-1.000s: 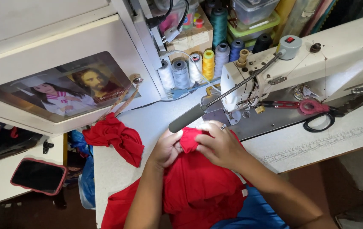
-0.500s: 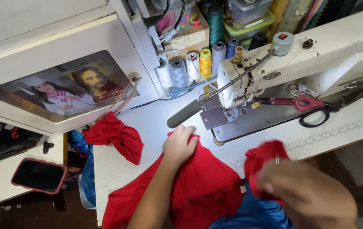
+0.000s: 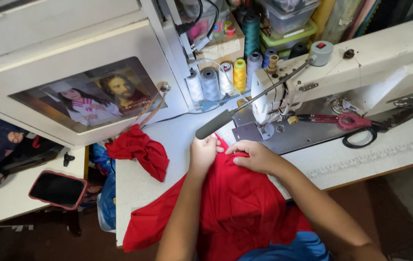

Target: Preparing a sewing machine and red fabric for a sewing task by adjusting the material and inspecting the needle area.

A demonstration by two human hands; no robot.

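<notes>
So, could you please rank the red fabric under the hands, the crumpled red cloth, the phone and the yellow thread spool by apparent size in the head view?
1. Red fabric under the hands
2. Crumpled red cloth
3. Red-cased phone, nearly alike
4. Yellow thread spool

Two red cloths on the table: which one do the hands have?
The large red cloth at the table's front edge: both the left hand and right hand grip its top. The small bunched cloth lies apart, untouched.
</notes>
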